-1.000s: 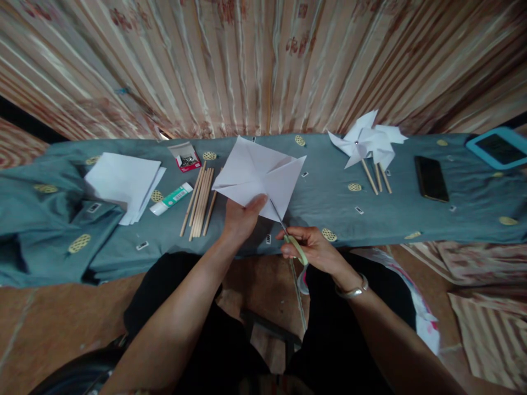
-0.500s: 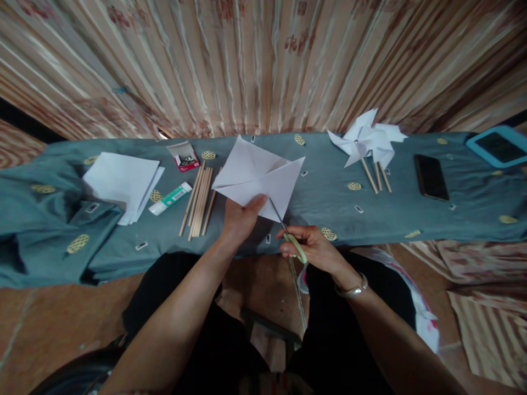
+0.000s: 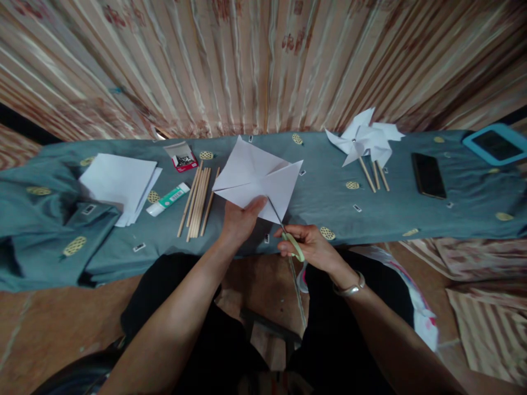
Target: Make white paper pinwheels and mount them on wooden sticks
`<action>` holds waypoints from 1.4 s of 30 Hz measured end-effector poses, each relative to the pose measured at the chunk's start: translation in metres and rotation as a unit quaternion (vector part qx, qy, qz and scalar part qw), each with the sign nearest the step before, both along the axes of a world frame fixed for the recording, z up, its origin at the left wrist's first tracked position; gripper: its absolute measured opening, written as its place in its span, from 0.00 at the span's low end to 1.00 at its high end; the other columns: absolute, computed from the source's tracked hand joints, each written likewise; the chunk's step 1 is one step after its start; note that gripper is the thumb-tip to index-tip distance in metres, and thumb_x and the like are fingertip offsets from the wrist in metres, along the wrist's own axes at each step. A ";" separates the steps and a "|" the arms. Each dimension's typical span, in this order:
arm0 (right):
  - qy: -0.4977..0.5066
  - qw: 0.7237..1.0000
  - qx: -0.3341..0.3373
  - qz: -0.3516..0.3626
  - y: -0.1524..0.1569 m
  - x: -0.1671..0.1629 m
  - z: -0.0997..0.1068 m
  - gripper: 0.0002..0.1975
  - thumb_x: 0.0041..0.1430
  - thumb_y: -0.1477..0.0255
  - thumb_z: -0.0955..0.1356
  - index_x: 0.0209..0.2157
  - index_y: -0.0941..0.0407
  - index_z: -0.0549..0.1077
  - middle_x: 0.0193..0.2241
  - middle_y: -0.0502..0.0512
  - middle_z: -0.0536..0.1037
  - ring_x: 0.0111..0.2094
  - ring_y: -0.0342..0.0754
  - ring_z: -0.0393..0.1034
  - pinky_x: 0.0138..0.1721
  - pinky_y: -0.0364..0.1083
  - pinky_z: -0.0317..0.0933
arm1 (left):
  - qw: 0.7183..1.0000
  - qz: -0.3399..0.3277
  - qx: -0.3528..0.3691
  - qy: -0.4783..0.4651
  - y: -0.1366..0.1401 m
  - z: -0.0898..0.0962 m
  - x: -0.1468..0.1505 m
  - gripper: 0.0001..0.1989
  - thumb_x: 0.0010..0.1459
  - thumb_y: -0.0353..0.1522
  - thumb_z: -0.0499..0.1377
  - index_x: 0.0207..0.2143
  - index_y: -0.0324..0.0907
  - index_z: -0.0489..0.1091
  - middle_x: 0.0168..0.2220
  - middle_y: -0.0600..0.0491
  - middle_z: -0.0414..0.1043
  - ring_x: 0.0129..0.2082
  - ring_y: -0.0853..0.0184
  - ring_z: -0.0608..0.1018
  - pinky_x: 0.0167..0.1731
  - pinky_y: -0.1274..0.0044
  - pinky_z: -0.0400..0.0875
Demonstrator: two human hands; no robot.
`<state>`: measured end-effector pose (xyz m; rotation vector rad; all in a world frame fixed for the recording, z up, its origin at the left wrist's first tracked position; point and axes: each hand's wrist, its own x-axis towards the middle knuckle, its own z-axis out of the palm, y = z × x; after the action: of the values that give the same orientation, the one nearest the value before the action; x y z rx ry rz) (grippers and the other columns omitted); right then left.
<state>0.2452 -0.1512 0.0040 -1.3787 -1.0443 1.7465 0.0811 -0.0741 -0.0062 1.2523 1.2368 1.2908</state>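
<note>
A square white sheet of paper [image 3: 259,170] with slits running in from its corners is pinched at its near edge by my left hand [image 3: 242,219], thumb on top and fingers hidden underneath. My right hand [image 3: 308,245] is closed around the green handles of a pair of scissors [image 3: 295,248]. The dark blades reach into the paper's near corner, just right of my left thumb. Wooden sticks [image 3: 198,203] lie left of the paper. Paper pinwheels [image 3: 358,140] on sticks rest at the right.
A stack of white paper [image 3: 117,181], a glue stick [image 3: 168,199] and an open red box of small metal pieces [image 3: 182,159] lie on the left. A black phone [image 3: 429,174] and a blue-framed tablet [image 3: 496,144] sit on the right of the cloth-covered table [image 3: 329,219]. A curtain hangs behind.
The view has shifted slightly. Both hands, the paper and the scissors keep nearly the same places, with the blades still in the paper's near corner.
</note>
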 end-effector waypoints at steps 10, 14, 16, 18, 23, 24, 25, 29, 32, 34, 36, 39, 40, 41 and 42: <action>-0.013 1.000 0.024 0.011 0.001 0.002 -0.003 0.24 0.37 0.58 0.80 0.34 0.58 0.78 0.20 0.46 0.76 0.22 0.41 0.71 0.27 0.41 0.68 | 1.000 -0.006 -0.028 -0.011 -0.003 -0.001 0.004 0.23 0.43 0.36 0.66 0.43 0.39 0.73 0.37 0.47 0.81 0.36 0.60 0.80 0.39 0.70 0.75; 0.002 1.000 0.013 -0.001 0.001 0.000 -0.002 0.24 0.35 0.59 0.81 0.32 0.57 0.77 0.18 0.45 0.74 0.20 0.39 0.69 0.25 0.40 0.66 | 0.999 -0.014 -0.023 -0.017 -0.004 0.000 0.004 0.22 0.44 0.36 0.65 0.43 0.38 0.72 0.36 0.47 0.80 0.36 0.60 0.80 0.39 0.70 0.75; 0.009 1.000 0.004 -0.008 0.001 -0.001 -0.001 0.24 0.33 0.59 0.81 0.30 0.57 0.77 0.17 0.44 0.74 0.19 0.39 0.68 0.24 0.39 0.65 | 0.999 -0.015 -0.027 -0.023 -0.004 0.001 0.004 0.22 0.43 0.36 0.66 0.43 0.38 0.72 0.36 0.47 0.80 0.36 0.60 0.80 0.39 0.69 0.75; 0.013 1.000 -0.002 -0.011 0.002 -0.002 0.001 0.24 0.32 0.59 0.81 0.30 0.57 0.77 0.17 0.44 0.74 0.19 0.39 0.68 0.23 0.39 0.64 | 0.999 -0.015 -0.033 -0.032 -0.004 0.001 0.004 0.22 0.43 0.36 0.66 0.42 0.38 0.73 0.36 0.47 0.80 0.36 0.60 0.80 0.39 0.69 0.75; 0.007 1.000 0.007 -0.006 0.002 -0.003 0.002 0.23 0.34 0.59 0.81 0.31 0.57 0.76 0.18 0.44 0.75 0.20 0.39 0.68 0.24 0.39 0.64 | 0.998 -0.014 -0.044 -0.041 -0.005 0.000 0.005 0.18 0.43 0.38 0.66 0.37 0.39 0.73 0.37 0.46 0.79 0.37 0.59 0.80 0.41 0.68 0.74; 0.005 1.000 0.012 -0.003 0.002 -0.003 0.001 0.23 0.35 0.59 0.81 0.31 0.57 0.76 0.18 0.44 0.75 0.20 0.39 0.68 0.24 0.39 0.64 | 0.998 -0.014 -0.046 -0.041 -0.005 0.000 0.005 0.18 0.43 0.38 0.66 0.37 0.39 0.74 0.37 0.46 0.79 0.37 0.59 0.79 0.41 0.68 0.74; 0.003 1.000 0.016 0.001 0.002 -0.003 0.000 0.23 0.35 0.58 0.80 0.32 0.57 0.76 0.18 0.44 0.74 0.20 0.39 0.68 0.24 0.39 0.64 | 0.998 -0.013 -0.047 -0.041 -0.005 0.000 0.005 0.18 0.43 0.38 0.66 0.36 0.39 0.74 0.37 0.46 0.79 0.37 0.59 0.79 0.41 0.68 0.74; -0.005 1.000 0.026 0.010 0.002 -0.002 -0.002 0.24 0.37 0.56 0.80 0.33 0.57 0.77 0.19 0.46 0.75 0.21 0.40 0.69 0.24 0.39 0.64 | 0.998 -0.012 -0.053 -0.041 -0.006 0.001 0.005 0.17 0.42 0.38 0.66 0.35 0.38 0.74 0.36 0.46 0.80 0.36 0.59 0.79 0.40 0.69 0.74; -0.010 0.999 0.033 0.009 0.003 -0.003 -0.002 0.24 0.38 0.56 0.79 0.33 0.57 0.77 0.20 0.46 0.75 0.21 0.40 0.69 0.24 0.39 0.64 | 0.997 -0.016 -0.063 -0.034 -0.006 0.001 0.006 0.16 0.42 0.38 0.66 0.34 0.39 0.75 0.36 0.47 0.80 0.36 0.60 0.79 0.39 0.70 0.74; -0.008 0.999 0.032 0.001 0.003 -0.004 -0.001 0.24 0.37 0.56 0.80 0.32 0.57 0.78 0.19 0.46 0.75 0.21 0.40 0.69 0.24 0.39 0.65 | 0.997 -0.019 -0.069 -0.033 -0.007 0.002 0.006 0.15 0.42 0.38 0.65 0.33 0.39 0.75 0.36 0.47 0.80 0.36 0.59 0.79 0.38 0.70 0.74; -0.002 1.000 0.027 -0.011 0.004 -0.004 0.000 0.24 0.34 0.57 0.81 0.31 0.57 0.78 0.19 0.46 0.75 0.20 0.39 0.69 0.24 0.39 0.65 | 0.997 -0.024 -0.067 -0.034 -0.007 0.002 0.007 0.15 0.42 0.37 0.65 0.33 0.39 0.74 0.36 0.47 0.80 0.36 0.59 0.79 0.38 0.69 0.75; 0.006 0.999 0.026 -0.019 0.004 -0.005 0.000 0.23 0.33 0.58 0.81 0.30 0.57 0.78 0.19 0.45 0.76 0.20 0.39 0.69 0.24 0.40 0.66 | 0.997 -0.023 -0.062 -0.028 -0.008 0.003 0.006 0.15 0.42 0.36 0.65 0.34 0.39 0.74 0.37 0.46 0.80 0.36 0.59 0.79 0.39 0.69 0.75; 0.008 0.999 0.026 -0.019 0.004 -0.005 0.000 0.23 0.33 0.58 0.81 0.29 0.57 0.78 0.18 0.45 0.76 0.20 0.40 0.69 0.23 0.40 0.66 | 0.998 -0.022 -0.062 -0.026 -0.008 0.003 0.006 0.15 0.42 0.36 0.65 0.34 0.39 0.74 0.37 0.46 0.80 0.37 0.59 0.80 0.39 0.69 0.75; 0.009 0.999 0.026 -0.018 0.004 -0.005 0.000 0.23 0.32 0.58 0.81 0.29 0.57 0.78 0.18 0.45 0.76 0.19 0.40 0.69 0.23 0.40 0.66 | 0.998 -0.021 -0.063 -0.024 -0.008 0.003 0.006 0.15 0.42 0.36 0.65 0.34 0.39 0.74 0.37 0.46 0.80 0.37 0.59 0.80 0.39 0.69 0.75; 0.010 1.000 0.023 -0.018 0.005 -0.005 0.000 0.23 0.32 0.58 0.81 0.29 0.57 0.78 0.18 0.45 0.76 0.19 0.39 0.69 0.23 0.40 0.65 | 0.998 -0.021 -0.063 -0.024 -0.008 0.003 0.006 0.15 0.42 0.36 0.65 0.35 0.39 0.74 0.37 0.46 0.80 0.37 0.59 0.80 0.39 0.69 0.75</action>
<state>0.2398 -0.1466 0.0043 -1.3401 -1.0358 1.6957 0.0869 -0.0821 -0.0033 1.1441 1.2320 1.1883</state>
